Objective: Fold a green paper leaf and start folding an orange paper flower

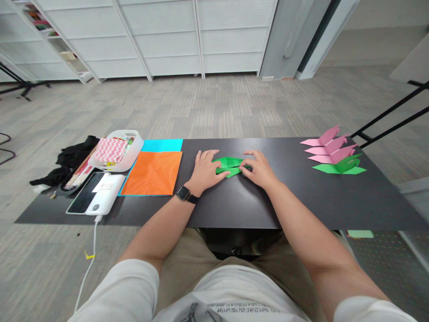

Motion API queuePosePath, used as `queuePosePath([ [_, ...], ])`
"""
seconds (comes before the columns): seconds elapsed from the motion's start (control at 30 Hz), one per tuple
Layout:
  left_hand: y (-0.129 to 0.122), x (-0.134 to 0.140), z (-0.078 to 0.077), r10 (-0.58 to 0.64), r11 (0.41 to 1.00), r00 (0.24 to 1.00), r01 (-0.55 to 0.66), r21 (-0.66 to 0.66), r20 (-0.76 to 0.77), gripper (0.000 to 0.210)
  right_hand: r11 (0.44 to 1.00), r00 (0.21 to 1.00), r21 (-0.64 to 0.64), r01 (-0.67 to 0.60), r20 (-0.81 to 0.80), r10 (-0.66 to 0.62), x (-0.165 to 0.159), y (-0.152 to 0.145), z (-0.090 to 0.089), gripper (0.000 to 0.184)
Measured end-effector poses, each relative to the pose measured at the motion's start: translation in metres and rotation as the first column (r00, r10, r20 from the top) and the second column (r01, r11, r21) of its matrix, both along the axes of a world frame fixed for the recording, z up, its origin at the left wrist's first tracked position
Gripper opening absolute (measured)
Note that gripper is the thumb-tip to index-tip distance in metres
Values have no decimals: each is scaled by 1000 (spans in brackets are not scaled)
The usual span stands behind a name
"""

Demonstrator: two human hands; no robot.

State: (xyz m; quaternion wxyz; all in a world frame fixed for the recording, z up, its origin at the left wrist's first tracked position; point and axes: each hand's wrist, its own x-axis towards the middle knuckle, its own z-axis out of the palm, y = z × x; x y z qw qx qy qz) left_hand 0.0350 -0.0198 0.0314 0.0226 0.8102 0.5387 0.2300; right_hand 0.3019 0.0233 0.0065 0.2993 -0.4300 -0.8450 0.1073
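On the dark table lies a partly folded sheet of green origami paper [228, 162], with creased flaps and a slit along its middle. My left hand [207, 169] holds the paper's left end; the thumb reaches over the near flap and the other fingers stretch toward the far side. At the right end, my right hand [260, 169] pinches the paper between thumb and fingers. Part of each end is hidden beneath the hands. Far to the right stand several folded paper cranes, pink ones [330, 145] and a green one [342, 166] in a row.
Orange paper sheets [152, 173] lie over blue sheets [163, 145] left of my hands. Beside them are a white plastic basket [136, 150], a phone [87, 192] and a white power bank [106, 194] with a cable. Black cloth [75, 152] rests at the table's left end.
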Motion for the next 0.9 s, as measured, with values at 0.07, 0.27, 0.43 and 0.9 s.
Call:
queuePosePath([
  [0.07,-1,4,-1,17,1000,1000,-17,-5,-7,34,1000,1000,-2,8,-4,-8,-3,-1,0,10],
  [0.27,-1,8,-3,43,999,998,-43,-16,-38,31,1000,998,-15,20,-55,-21,-11,-4,3,23],
  [0.43,-1,9,-5,44,999,997,-46,-20,-56,31,997,997,-40,62,-52,-65,-17,-8,3,60],
  [0.9,-5,18,-7,62,998,997,-63,-31,-50,31,956,962,-112,270,81,-262,-25,-8,-15,108],
])
